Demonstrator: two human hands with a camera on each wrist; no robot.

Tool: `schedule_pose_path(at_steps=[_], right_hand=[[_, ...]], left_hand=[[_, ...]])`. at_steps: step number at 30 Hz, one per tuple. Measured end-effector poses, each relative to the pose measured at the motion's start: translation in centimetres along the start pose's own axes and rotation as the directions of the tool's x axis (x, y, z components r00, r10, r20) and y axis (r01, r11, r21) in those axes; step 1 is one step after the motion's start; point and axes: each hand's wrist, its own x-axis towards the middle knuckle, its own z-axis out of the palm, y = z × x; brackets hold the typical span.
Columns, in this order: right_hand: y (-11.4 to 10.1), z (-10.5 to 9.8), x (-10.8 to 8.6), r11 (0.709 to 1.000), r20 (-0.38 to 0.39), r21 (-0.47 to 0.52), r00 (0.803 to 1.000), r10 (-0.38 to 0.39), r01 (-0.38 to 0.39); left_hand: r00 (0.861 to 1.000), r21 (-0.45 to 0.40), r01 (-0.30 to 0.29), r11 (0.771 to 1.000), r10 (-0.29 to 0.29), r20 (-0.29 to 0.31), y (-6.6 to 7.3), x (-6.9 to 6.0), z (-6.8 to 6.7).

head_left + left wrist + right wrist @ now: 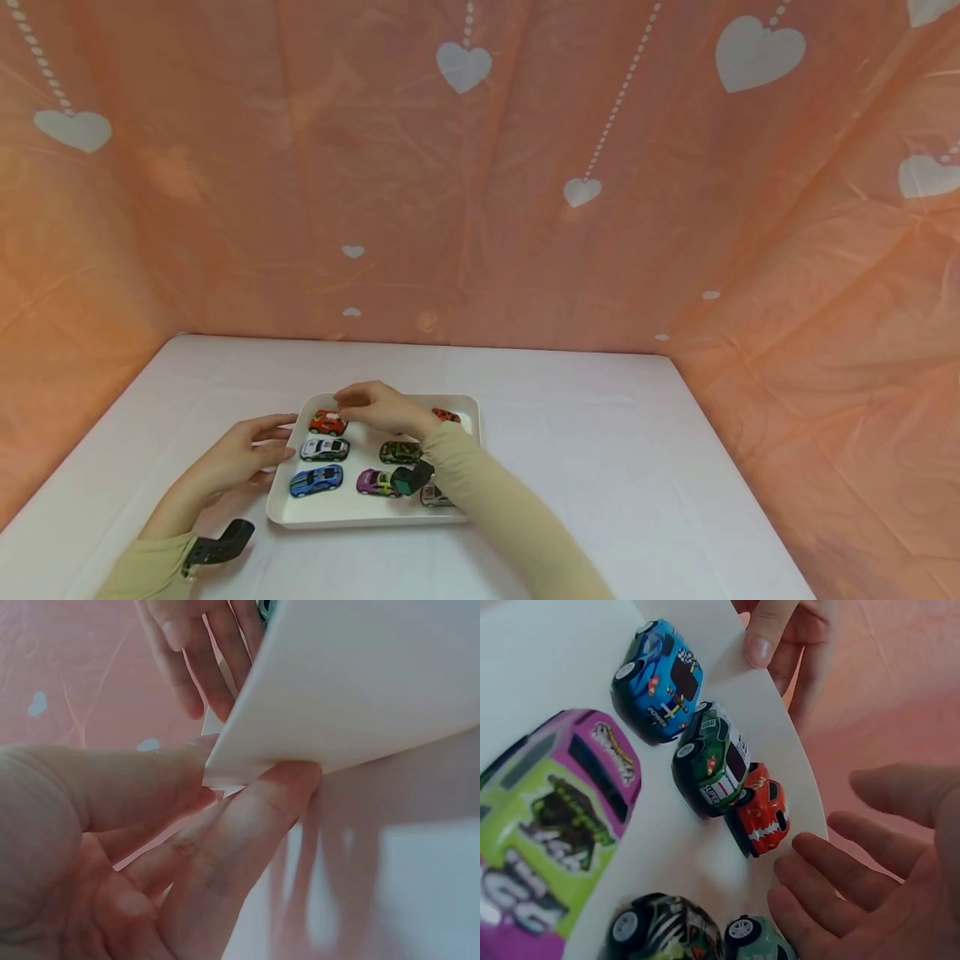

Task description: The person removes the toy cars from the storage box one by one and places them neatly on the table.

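A white tray of small toy cars lies on the table. My left hand grips its left side, the thumb at the rim and a finger pressed to the underside of the tray in the left wrist view. Over the far left part hovers my right hand, just right of the red car. In the right wrist view the right hand has spread, relaxed fingers and holds nothing; its fingertips are close to the red car and a mint-green car; whether they touch either is unclear.
White-and-green and blue cars sit at the tray's left. Further right are a dark green car, a purple-and-lime car and an orange-red car. My right forearm covers part of the tray. Orange cloth surrounds the table.
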Motion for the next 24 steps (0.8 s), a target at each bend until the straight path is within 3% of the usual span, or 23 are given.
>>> schedule_pose_path(at_steps=[12, 17, 24], right_hand=[[0.2, 0.9, 1.0, 1.000, 0.061, -0.030, 0.998, 0.000, 0.002], [0.3, 1.2, 1.2, 0.992, 0.057, -0.127, 0.998, -0.006, 0.013], [-0.2, 1.6, 1.3, 0.955, 0.049, -0.296, 0.999, -0.002, 0.016]], left_hand=[[1.000, -0.009, 0.020, 1.000, -0.020, 0.005, 0.2, -0.2, 0.1], [1.000, -0.013, 0.016, 1.000, -0.015, 0.008, 0.3, -0.2, 0.1], [1.000, -0.017, 0.021, 1.000, -0.021, 0.006, 0.2, -0.3, 0.1]])
